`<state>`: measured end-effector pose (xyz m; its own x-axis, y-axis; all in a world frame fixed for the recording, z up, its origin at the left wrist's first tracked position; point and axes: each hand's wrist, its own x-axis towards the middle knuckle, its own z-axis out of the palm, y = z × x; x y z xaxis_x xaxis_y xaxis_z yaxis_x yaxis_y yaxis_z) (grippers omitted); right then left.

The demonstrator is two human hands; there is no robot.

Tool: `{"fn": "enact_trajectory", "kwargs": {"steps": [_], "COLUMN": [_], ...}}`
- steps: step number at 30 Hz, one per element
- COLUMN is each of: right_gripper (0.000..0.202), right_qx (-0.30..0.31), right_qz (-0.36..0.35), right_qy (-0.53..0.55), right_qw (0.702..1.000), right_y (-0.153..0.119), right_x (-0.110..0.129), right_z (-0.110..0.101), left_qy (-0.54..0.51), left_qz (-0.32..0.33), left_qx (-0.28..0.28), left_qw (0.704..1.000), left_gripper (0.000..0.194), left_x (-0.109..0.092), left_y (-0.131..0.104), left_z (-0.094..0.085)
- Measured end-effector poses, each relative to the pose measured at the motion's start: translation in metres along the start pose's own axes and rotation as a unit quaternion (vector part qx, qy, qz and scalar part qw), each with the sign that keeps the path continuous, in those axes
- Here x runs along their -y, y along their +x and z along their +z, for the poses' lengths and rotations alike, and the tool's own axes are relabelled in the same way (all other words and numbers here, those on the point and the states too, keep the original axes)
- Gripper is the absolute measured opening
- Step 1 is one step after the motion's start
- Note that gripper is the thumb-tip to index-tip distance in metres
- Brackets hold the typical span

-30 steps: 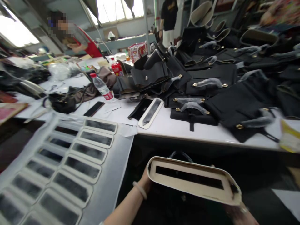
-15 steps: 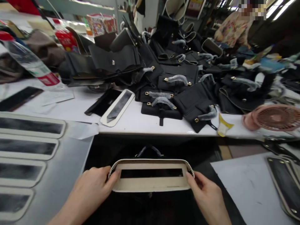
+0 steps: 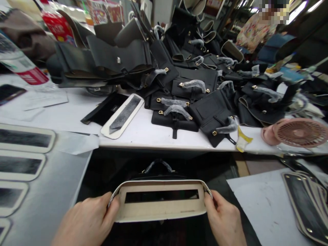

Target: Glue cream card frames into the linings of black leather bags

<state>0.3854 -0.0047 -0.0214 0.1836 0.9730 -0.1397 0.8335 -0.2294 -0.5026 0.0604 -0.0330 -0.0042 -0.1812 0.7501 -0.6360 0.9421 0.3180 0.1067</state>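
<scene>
Two hands hold a black handbag by the ends of its cream-edged opening

In the head view, the black handbag (image 3: 164,207) is low at the centre, in front of the white table (image 3: 138,138), its opening toward the camera. A cream panel inside it has a long, dark slot. The left hand (image 3: 88,218) pinches the left end of the rim in a narrow grip, and the right hand (image 3: 227,218) pinches the right end the same way; the fingers behind the rim are partly hidden. A plastic-wrapped handle (image 3: 159,163) with gold-coloured fittings arches up beyond the opening.

On the table, a cream-bordered oblong panel (image 3: 124,116) lies beside a flat black leather piece (image 3: 106,108). Black handbags with wrapped handles (image 3: 189,118) are heaped behind and to the right, near a pink fan (image 3: 301,132). A clear bottle with a red label (image 3: 32,75) and a phone (image 3: 10,93) are at the left.

Similar cream-bordered panels (image 3: 23,165) lie on a grey board (image 3: 64,177) at the left. At the right are a white sheet (image 3: 256,201) and overlapping black pieces with cream edges (image 3: 304,205). A person in a floral top (image 3: 253,32) is in the background
</scene>
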Motion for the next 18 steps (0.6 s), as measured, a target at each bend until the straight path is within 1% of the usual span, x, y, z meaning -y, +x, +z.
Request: {"fn": "enact_trajectory", "kwargs": {"steps": [4, 7, 9, 12, 14, 16, 18], "right_gripper": [0.039, 0.042, 0.045, 0.047, 0.05, 0.054, 0.056], "right_qx": [-0.054, -0.063, -0.053, -0.035, -0.021, 0.0, -0.005], "right_qz": [-0.062, -0.085, -0.078, -0.039, -0.016, -0.006, -0.007], "right_qy": [-0.037, -0.035, -0.017, 0.005, 0.014, 0.013, -0.009], "right_qw": [0.996, 0.994, 0.995, 0.999, 1.0, 1.0, 1.0], "right_y": [0.002, -0.001, -0.005, -0.009, -0.012, -0.014, -0.015], "right_x": [0.006, 0.006, 0.005, 0.003, -0.001, -0.007, -0.015], "right_z": [0.001, 0.002, 0.003, 0.004, 0.003, 0.0, -0.001], "left_qy": [-0.014, -0.039, -0.058, -0.088, -0.13, -0.18, -0.226], "left_qz": [-0.025, -0.033, -0.029, -0.017, -0.009, 0.002, 0.014], "left_qx": [-0.004, -0.006, -0.011, -0.014, -0.012, -0.017, -0.032], "left_qw": [1.0, 0.999, 0.998, 0.996, 0.991, 0.983, 0.973], "left_gripper": [0.052, 0.054, 0.056, 0.06, 0.063, 0.06, 0.052], "left_x": [-0.002, -0.003, -0.002, 0.002, 0.004, 0.004, 0.001], "left_y": [0.002, 0.002, 0.001, -0.003, -0.008, -0.016, -0.026], "left_z": [0.0, 0.001, 0.003, 0.004, 0.003, 0.0, -0.002]}}
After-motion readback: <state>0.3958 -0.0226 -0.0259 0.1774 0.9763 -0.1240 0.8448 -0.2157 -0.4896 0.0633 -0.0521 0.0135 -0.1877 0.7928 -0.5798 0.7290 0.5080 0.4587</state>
